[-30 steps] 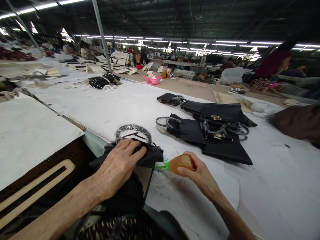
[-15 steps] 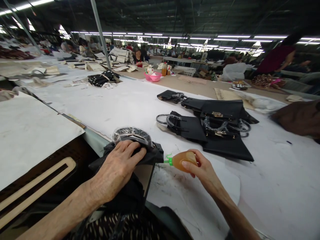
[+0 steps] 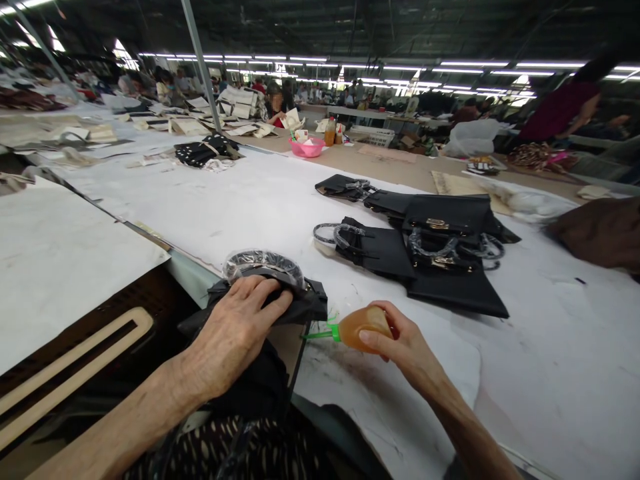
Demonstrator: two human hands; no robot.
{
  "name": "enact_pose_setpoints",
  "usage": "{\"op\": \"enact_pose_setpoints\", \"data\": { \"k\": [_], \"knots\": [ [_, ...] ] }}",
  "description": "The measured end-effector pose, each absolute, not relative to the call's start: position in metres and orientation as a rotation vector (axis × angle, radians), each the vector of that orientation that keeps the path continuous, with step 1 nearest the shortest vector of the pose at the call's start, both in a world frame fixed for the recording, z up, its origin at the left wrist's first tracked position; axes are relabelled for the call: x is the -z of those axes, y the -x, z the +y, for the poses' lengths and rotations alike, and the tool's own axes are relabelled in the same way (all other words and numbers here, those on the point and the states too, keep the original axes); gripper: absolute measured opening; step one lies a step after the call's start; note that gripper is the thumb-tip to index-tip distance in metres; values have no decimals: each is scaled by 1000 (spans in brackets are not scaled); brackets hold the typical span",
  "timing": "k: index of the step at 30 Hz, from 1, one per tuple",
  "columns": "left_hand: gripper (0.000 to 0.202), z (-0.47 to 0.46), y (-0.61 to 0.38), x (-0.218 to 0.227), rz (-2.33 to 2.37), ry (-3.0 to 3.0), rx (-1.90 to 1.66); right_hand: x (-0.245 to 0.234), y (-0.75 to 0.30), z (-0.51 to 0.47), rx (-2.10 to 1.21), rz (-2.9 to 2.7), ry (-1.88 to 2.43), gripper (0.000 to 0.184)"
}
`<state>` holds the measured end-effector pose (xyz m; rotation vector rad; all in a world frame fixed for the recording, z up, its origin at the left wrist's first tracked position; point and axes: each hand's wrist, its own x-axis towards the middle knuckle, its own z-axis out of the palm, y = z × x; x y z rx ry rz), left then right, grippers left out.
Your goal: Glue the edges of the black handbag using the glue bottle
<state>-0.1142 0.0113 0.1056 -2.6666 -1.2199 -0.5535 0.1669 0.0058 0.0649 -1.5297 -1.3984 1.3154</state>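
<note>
We hold the black bag (image 3: 315, 303) near the middle of the scene with our left hand (image 3: 240, 327), its fingers bent over the top and their tips partly hidden from us. Our right hand (image 3: 397, 337) is closed round a squeeze bottle (image 3: 363, 329) of amber liquid, thumb along the near side. The bottle lies tilted on its side, and its green nozzle (image 3: 320, 334) points left to just below the bag's right end; we cannot tell whether the tip touches anything. A plastic-wrapped handle (image 3: 263, 262) arches up on the far side of our left hand. Farther to the right, several black bags (image 3: 380, 253) lie overlapping on the white tabletop (image 3: 250, 207), some with gold clasps (image 3: 437, 224) and wrapped handles. Near left, we see a pale loop-shaped piece (image 3: 75, 365) over a dark space. Beyond the white surface, a pink basin (image 3: 306, 149) stands near an amber bottle (image 3: 330, 132), and at the far right a person in a dark red top (image 3: 560, 112) leans over heaped material.
</note>
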Motion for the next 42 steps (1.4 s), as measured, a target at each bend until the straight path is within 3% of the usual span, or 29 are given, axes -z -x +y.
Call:
{"op": "enact_pose_setpoints", "data": {
  "k": [42],
  "knots": [
    [36,28,113,-107,-1183,2676,510,-77,-166,-39,-1631,-1228,1448,45]
  ]
}}
